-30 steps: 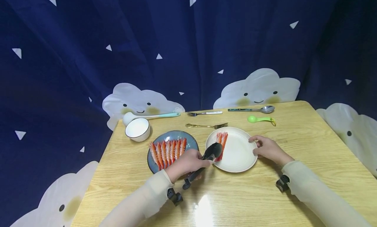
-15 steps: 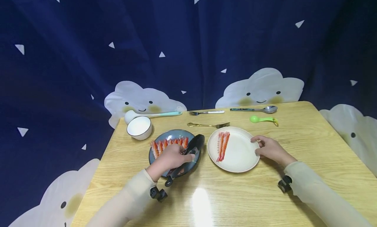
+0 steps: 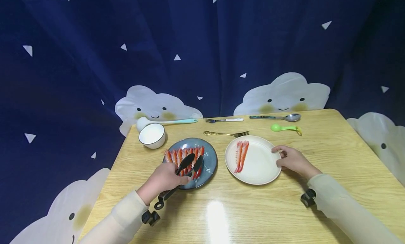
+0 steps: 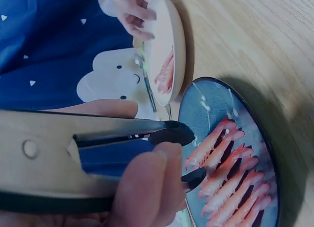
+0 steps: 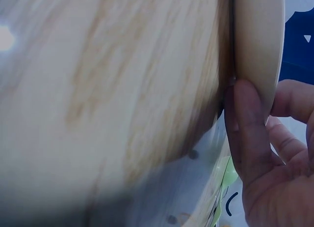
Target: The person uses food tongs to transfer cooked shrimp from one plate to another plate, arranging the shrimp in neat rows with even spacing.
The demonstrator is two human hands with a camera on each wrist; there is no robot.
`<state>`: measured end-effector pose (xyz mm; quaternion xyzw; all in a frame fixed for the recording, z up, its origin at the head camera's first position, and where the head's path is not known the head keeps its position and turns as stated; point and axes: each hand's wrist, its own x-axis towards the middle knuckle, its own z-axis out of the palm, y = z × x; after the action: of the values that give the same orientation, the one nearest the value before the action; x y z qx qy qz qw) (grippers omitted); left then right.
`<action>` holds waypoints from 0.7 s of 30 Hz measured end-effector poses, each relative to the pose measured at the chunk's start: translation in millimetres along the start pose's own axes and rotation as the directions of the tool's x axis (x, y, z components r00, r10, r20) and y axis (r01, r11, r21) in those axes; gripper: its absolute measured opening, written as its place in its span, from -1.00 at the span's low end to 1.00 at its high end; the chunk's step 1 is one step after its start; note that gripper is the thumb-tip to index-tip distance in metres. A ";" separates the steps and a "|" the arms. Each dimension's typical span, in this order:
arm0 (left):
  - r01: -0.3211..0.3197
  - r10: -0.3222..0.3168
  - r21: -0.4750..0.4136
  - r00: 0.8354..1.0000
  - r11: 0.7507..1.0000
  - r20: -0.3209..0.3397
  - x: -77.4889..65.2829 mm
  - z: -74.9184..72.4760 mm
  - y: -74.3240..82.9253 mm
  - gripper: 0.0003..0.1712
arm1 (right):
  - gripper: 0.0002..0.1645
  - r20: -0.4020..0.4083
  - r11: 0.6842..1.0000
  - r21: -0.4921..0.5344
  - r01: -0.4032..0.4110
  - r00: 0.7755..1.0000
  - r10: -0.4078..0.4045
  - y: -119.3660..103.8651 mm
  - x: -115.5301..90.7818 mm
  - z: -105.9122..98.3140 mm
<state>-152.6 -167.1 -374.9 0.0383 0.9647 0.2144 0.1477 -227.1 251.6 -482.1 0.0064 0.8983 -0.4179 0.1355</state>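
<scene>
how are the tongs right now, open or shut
The tongs are open: their two black tips stand apart over the shrimp in the head view, and the left wrist view shows the gap too.

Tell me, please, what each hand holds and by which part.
Left hand: black-tipped metal tongs, by their arms; right hand: round cream plate, by its rim.

White bowl (ladle just behind).

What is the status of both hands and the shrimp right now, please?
Left hand holds black tongs, parted over shrimp on blue plate; contact unclear. Right hand pinches white plate by its rim, two shrimp aboard. No obstruction visible.
</scene>
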 end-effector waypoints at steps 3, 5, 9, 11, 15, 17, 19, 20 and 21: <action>0.000 0.000 0.003 1.000 1.000 0.012 -0.1 1.9 -1.0 -0.48 | -0.42 -0.003 1.000 0.000 -0.006 1.000 0.006 -0.5 -0.7 0.2; -0.003 0.003 0.003 1.000 1.000 0.014 0.7 3.0 -1.0 -0.46 | -0.42 0.000 1.000 0.000 -0.005 1.000 0.005 -0.7 -1.0 0.6; -0.008 0.008 0.008 1.000 1.000 0.013 2.6 4.0 0.2 -0.43 | -0.42 -0.001 1.000 0.000 -0.010 1.000 0.010 -0.8 -1.3 1.0; -0.014 0.014 0.017 1.000 1.000 0.009 3.3 4.2 1.0 -0.41 | -0.42 -0.004 1.000 -0.001 -0.015 1.000 0.015 -0.3 -1.2 0.9; -0.020 0.020 0.028 1.000 0.999 0.006 4.6 3.9 3.0 -0.41 | -0.41 -0.007 1.000 -0.005 -0.009 1.000 0.009 0.7 -0.6 0.2; -0.014 0.014 0.013 1.000 1.000 0.009 5.5 3.2 3.7 -0.43 | -0.41 -0.009 1.000 -0.004 -0.007 1.000 0.007 1.2 -0.1 0.1; -0.009 0.010 -0.018 1.000 1.000 0.020 6.5 2.2 4.3 -0.45 | -0.41 -0.011 1.000 -0.002 -0.007 1.000 0.007 1.6 0.3 -0.1; -0.006 0.007 -0.039 1.000 0.999 0.027 7.2 1.7 4.2 -0.47 | -0.41 -0.010 1.000 -0.002 -0.007 1.000 0.007 1.8 0.6 0.0; -0.004 0.006 -0.060 0.999 0.998 0.032 7.8 1.3 4.0 -0.48 | -0.41 -0.009 1.000 0.000 -0.008 1.000 0.008 1.8 0.7 0.0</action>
<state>-159.6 -161.9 -376.4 0.0397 0.9553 0.2429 0.1638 -227.6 252.7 -483.7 0.0119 0.8988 -0.4174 0.1332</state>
